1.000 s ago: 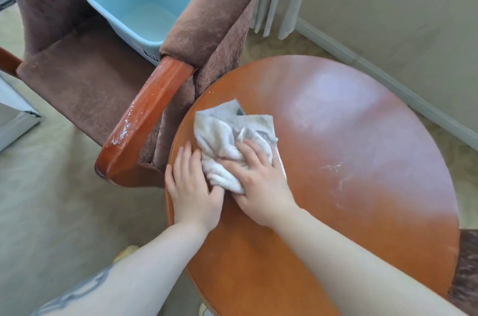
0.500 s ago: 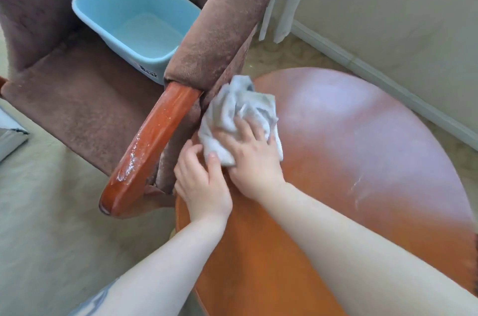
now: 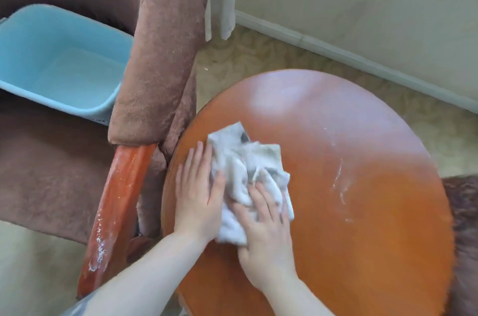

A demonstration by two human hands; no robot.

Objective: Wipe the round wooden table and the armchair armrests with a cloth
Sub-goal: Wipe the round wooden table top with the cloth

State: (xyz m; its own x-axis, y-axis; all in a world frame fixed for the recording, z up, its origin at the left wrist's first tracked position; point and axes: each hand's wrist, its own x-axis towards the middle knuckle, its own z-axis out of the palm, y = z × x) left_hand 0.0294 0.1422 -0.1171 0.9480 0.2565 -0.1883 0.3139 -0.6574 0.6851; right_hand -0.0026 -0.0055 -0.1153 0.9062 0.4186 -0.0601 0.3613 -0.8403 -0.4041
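The round wooden table [image 3: 349,186] stands right of the armchair [image 3: 51,173], its left edge just beside the chair's side. A crumpled white cloth [image 3: 248,173] lies on the left part of the tabletop.

Left hand [image 3: 199,191]: laid flat on the table near its left edge, fingers straight and together, thumb side touching the cloth's left edge. It grasps nothing.

Right hand [image 3: 263,233]: palm down on the near part of the cloth, fingers spread and slightly bent, pressing it against the table. Whether the fingers gather any fabric cannot be told.

Table surface: glossy, with a pale haze across the far half and thin white streaks [image 3: 338,181] right of the cloth.

Armrest [image 3: 116,212]: red-brown wood, running near to far at the left of the table, flecked with white specks along its near half. Neither hand touches it.

A light blue plastic tub [image 3: 57,62] sits on the armchair seat at far left. A pale curtain hem [image 3: 219,5] hangs at the far side, beside the wall and baseboard [image 3: 362,54]. Patterned beige carpet [image 3: 258,57] covers the floor.
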